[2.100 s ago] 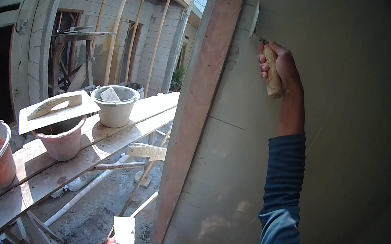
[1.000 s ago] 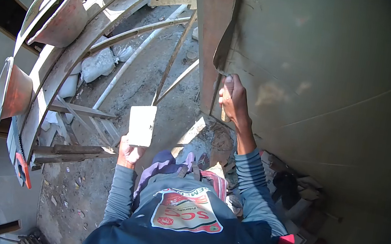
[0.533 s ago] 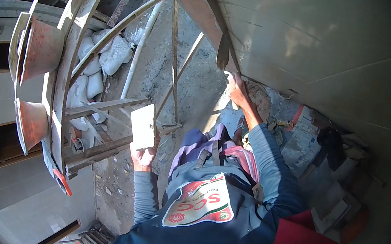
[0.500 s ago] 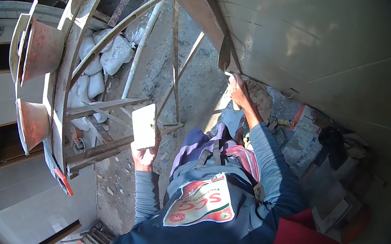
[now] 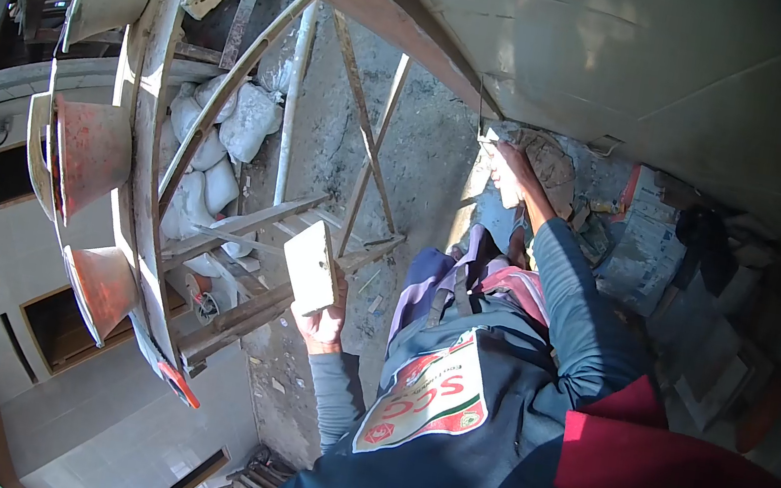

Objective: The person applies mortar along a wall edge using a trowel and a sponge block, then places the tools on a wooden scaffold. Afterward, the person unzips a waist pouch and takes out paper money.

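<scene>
Grey floor spreads beneath. Nearest, the left hand clasps a pale block by its lower end, most jutting past the fingers; farther, the right hand wraps a trowel handle near the wall.

Grey-blue sleeves end behind the left hand and right hand. Behind both, the dark blue shirt carries a pale, red-lettered print; its right shoulder is dark red.
</scene>
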`<state>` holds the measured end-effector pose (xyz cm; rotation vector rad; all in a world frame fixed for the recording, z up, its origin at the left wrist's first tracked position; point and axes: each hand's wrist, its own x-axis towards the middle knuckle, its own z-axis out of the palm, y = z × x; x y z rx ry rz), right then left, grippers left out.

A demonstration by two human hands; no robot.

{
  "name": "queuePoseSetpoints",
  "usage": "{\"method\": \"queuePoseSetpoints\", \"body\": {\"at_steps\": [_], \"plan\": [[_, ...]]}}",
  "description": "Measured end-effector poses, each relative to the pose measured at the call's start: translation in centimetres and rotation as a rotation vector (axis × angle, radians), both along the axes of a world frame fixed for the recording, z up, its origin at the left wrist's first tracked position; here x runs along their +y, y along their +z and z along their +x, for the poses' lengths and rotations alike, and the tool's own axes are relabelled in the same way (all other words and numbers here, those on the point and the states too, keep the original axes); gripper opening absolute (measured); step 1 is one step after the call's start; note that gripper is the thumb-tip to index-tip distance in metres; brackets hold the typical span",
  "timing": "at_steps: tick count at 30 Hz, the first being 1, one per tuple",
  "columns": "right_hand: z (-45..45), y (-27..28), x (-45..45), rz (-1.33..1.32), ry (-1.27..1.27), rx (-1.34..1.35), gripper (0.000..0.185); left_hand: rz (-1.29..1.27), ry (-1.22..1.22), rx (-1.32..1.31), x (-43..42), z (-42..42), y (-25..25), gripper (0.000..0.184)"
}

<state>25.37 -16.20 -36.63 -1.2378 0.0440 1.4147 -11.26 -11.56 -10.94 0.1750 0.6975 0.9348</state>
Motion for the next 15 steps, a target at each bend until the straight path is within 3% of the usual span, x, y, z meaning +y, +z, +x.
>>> {"method": "queuePoseSetpoints", "body": {"at_steps": [3, 4, 9, 11, 15], "plan": [[0.6, -1.0, 1.3, -0.007, 0.037, 0.055, 0.037, -0.116, 0.022, -0.14, 0.0, -0.4, -0.1, 0.04], [0.4, -1.1, 1.4, -0.006, 0.034, 0.061, 0.037, -0.059, 0.078, 0.003, -0.2, -0.4, -0.3, 0.04], [-0.6, 1.0, 2.9, 0.118, 0.011, 0.162, 0.03, -0.048, 0.029, 0.026, 0.1, -2.2, -1.4, 0.042], [-0.9, 5.1, 2.8, 0.147, 0.003, 0.204, 0.031, -0.126, -0.018, -0.201, 0.3, -1.6, -1.2, 0.045], [-1.1, 13.7, 2.0, 0.185, 0.013, 0.044, 0.033, -0.027, -0.072, -0.105, 1.0, -1.1, -2.0, 0.045]]}}
